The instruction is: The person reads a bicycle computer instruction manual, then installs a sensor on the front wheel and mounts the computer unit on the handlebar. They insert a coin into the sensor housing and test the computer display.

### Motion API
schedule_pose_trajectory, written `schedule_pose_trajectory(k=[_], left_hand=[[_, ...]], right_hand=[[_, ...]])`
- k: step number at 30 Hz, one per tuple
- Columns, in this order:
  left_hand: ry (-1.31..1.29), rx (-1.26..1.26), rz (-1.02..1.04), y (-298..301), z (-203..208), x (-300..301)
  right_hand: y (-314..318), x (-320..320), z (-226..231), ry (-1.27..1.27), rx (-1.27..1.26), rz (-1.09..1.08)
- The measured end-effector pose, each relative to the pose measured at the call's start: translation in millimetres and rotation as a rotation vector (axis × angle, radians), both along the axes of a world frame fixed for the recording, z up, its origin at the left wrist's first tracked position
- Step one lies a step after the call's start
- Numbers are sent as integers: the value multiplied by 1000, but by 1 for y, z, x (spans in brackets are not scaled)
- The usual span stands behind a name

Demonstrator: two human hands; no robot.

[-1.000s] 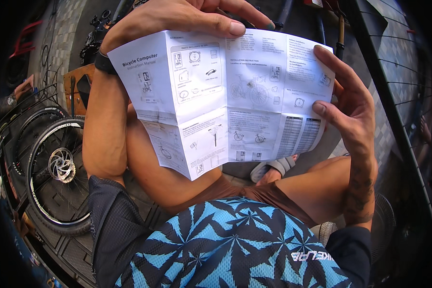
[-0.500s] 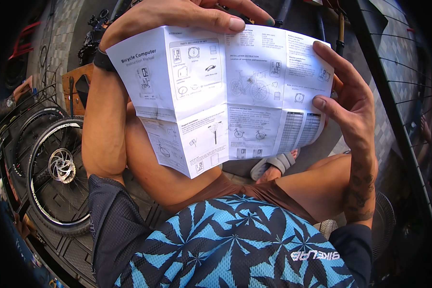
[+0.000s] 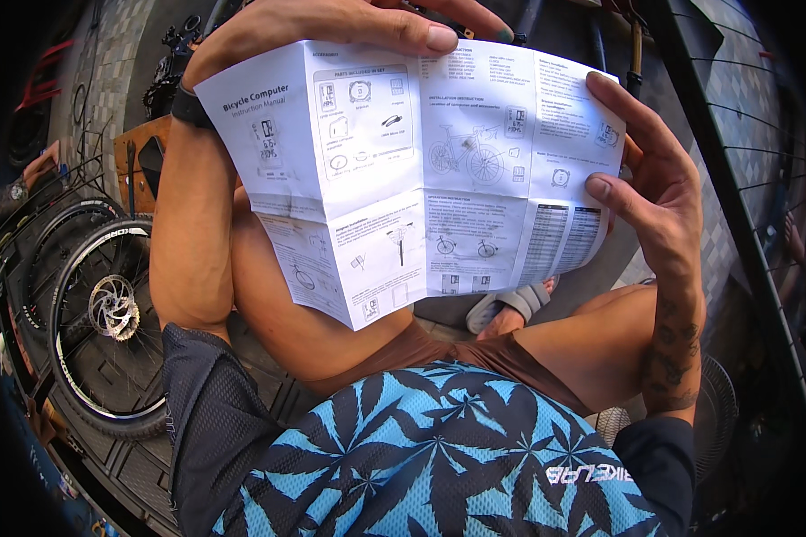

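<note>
An unfolded instruction sheet [image 3: 475, 170], white with creases, small drawings and tables, is spread open above my lap. My left hand [image 3: 376, 27] grips its upper edge, the thumb lying over the front and the other fingers partly behind or beyond the paper. At the right edge, my right hand [image 3: 649, 161] pinches the sheet, thumb and a finger on the front and the rest behind. The paper bends along its fold lines, and its lower left corner hangs down over my thigh.
To the left stands a bicycle wheel [image 3: 107, 313] with a disc rotor and black tyre, with another wheel behind it. A wooden board [image 3: 134, 166] holds dark items near my left forearm. A black frame bar [image 3: 734, 197] slants along the right. A grey sandal [image 3: 510, 309] is on a foot below.
The sheet has tilted slightly, its upper left part rising a little. Both hands keep the same hold.
</note>
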State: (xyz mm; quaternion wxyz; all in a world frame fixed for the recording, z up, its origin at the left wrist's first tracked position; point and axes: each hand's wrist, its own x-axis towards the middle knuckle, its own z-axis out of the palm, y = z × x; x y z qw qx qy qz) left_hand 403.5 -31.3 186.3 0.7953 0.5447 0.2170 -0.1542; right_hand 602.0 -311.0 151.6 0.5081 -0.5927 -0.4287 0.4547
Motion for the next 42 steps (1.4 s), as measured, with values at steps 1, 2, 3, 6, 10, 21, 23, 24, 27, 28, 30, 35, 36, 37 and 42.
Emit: schedule_pose_trajectory(k=[1, 2, 3, 6, 10, 21, 23, 24, 27, 28, 30, 35, 36, 37, 42], left_hand=[[-3, 13, -9, 0, 0, 1], [-7, 26, -17, 0, 0, 1], [-17, 21, -22, 0, 0, 1], [-35, 17, -30, 2, 0, 0], [-68, -10, -39, 4, -1, -3], [-1, 6, -4, 3, -1, 0], [5, 13, 3, 2, 0, 1], [4, 13, 3, 2, 0, 1], [-30, -18, -14, 4, 0, -1], [-50, -38, -24, 5, -1, -1], [-60, -48, -25, 6, -3, -2], [-27, 13, 43, 9, -11, -3], [-67, -267, -67, 16, -13, 1], [-106, -546, -179, 26, -13, 8], [8, -240, 151, 36, -33, -30]], right_hand=[[0, 0, 0, 0, 1, -4], [0, -1, 1, -17, 3, -5], [-1, -1, 1, -1, -5, -8], [-1, -1, 2, -3, -18, -8], [0, 0, 2, -10, -16, -4], [0, 1, 1, -7, -29, -8], [1, 1, 0, -28, -16, 1], [1, 1, 0, -16, -22, -4], [1, 0, -1, -12, -26, -6], [1, 0, 0, -7, -29, -10], [2, -1, 0, -3, -31, -13], [2, 0, 2, -18, -41, -8], [1, 1, 1, 8, -36, -24], [1, 3, 0, 14, -25, -37], [0, 24, -6, -79, 28, -105]])
